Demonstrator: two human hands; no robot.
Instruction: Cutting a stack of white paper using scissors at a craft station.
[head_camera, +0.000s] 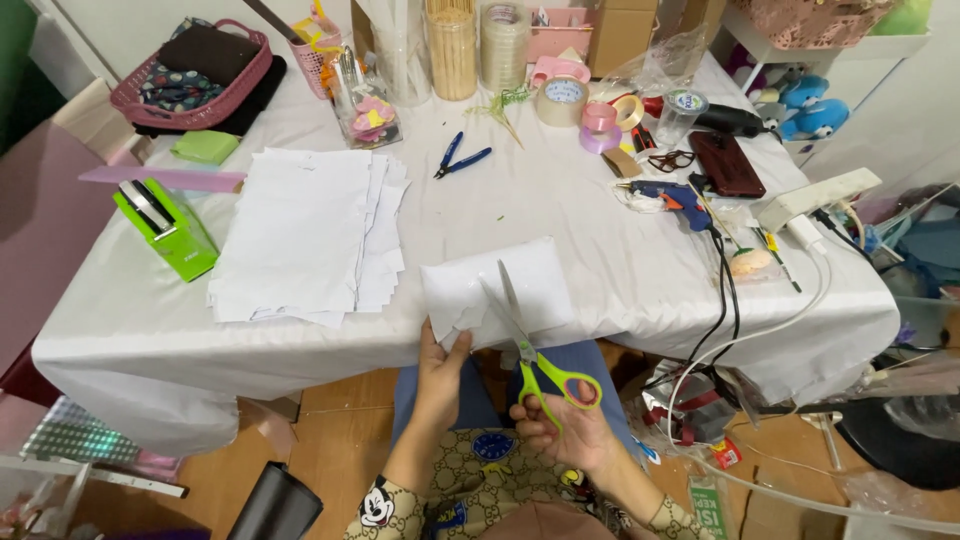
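Far left: pink basket (200, 105) w/ dark cloth sits at table's back corner; green tape dispenser (165, 228) nearer you, just under a pink ruler (160, 178).
Paper stack: white sheets (305, 235) lie fanned on the white table (600, 260), left of centre.
L hand: your left hand (440, 375) is clamped on the bottom-left edge of the white paper piece (495, 290), thumb on top, at the table's near edge.
Paper piece: held up over the table's front edge, between both hands, centre of view.
Scissors: green-yellow handled scissors (535, 350), blades parted & lying across the paper piece, tips pointing away from you.
R hand: your right hand (565, 425) grips the scissor handles, fingers thru the loops, below table edge, close to L hand but not touching.
Back centre: blue pliers (460, 157); tape rolls (565, 100) beyond.
Right: blue glue gun (672, 195), black cord (725, 290) running off the edge; white power strip (820, 195) at far right.
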